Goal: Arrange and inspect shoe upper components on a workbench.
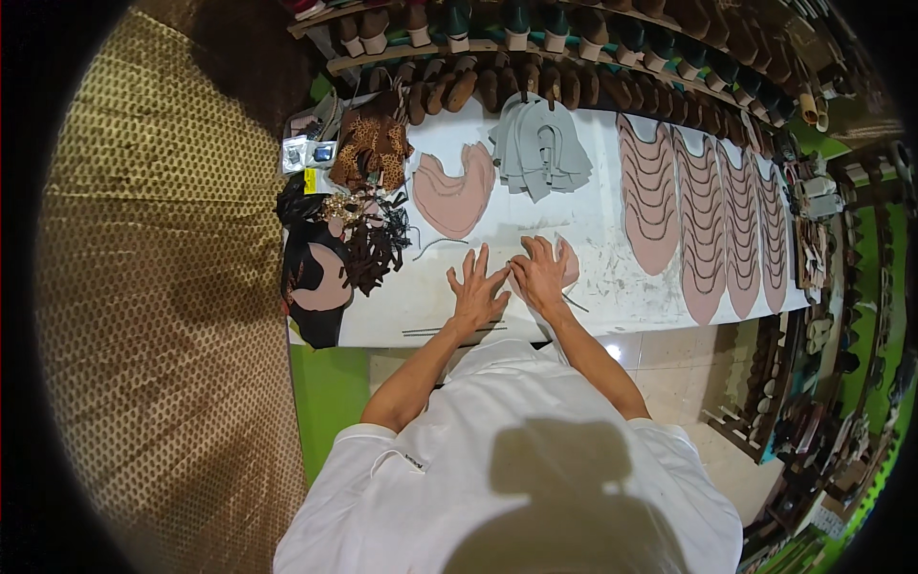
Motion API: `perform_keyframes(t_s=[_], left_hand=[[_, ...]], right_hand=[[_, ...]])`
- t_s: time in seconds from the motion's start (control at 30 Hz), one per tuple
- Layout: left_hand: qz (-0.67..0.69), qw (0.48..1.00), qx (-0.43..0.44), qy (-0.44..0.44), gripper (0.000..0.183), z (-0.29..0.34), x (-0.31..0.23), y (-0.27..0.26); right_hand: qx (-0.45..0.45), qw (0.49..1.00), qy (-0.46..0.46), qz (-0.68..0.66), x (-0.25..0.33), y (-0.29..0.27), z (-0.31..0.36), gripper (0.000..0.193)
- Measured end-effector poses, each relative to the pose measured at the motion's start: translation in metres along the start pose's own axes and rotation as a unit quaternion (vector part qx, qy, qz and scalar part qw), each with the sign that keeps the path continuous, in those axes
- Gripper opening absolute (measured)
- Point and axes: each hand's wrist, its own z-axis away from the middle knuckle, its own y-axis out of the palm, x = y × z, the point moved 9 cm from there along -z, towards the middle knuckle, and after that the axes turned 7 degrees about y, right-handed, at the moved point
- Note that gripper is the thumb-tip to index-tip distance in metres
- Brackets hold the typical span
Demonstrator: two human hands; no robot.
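On the white worktable point(449, 311), a pink U-shaped shoe upper piece point(571, 260) lies mostly covered by my right hand point(540, 275). The right hand's fingers are apart and rest down on the piece. Beside it, my left hand point(478, 292) has its fingers spread, with the index fingertip close to the right thumb at the near edge of the piece. Whether the left fingertips touch the piece cannot be made out. Thin dark strips point(454, 329) lie left of my left wrist, and another strip point(575, 302) lies by my right wrist.
Stacked pink uppers point(459, 206) and grey pieces point(541, 158) lie beyond my hands. Rows of overlapping pink uppers point(701, 230) fill the right. Dark scraps point(375, 239) and leopard-print material point(371, 148) crowd the left. Shoe lasts point(459, 91) and shelved shoes point(516, 36) line the back.
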Motion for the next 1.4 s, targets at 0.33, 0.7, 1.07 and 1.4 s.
perform_keyframes(t_s=[0.33,0.7,1.07,1.4], left_hand=[[-0.005,1.000,-0.008,-0.005,0.065,0.000,0.001,-0.002],[-0.081,0.996,0.040,0.024,0.079,-0.008,-0.006,-0.007],[-0.107,0.993,0.032,0.045,0.061,-0.011,-0.009,-0.006],[-0.060,0.998,-0.007,-0.016,0.046,-0.016,-0.003,-0.009]], right_hand=[[0.000,1.000,-0.001,0.014,0.003,0.000,-0.001,0.014],[0.004,1.000,0.015,0.019,-0.001,0.003,0.000,0.017],[0.004,0.997,0.071,0.038,-0.061,-0.044,0.066,0.026],[-0.021,0.985,0.172,0.015,-0.104,-0.068,0.118,0.035]])
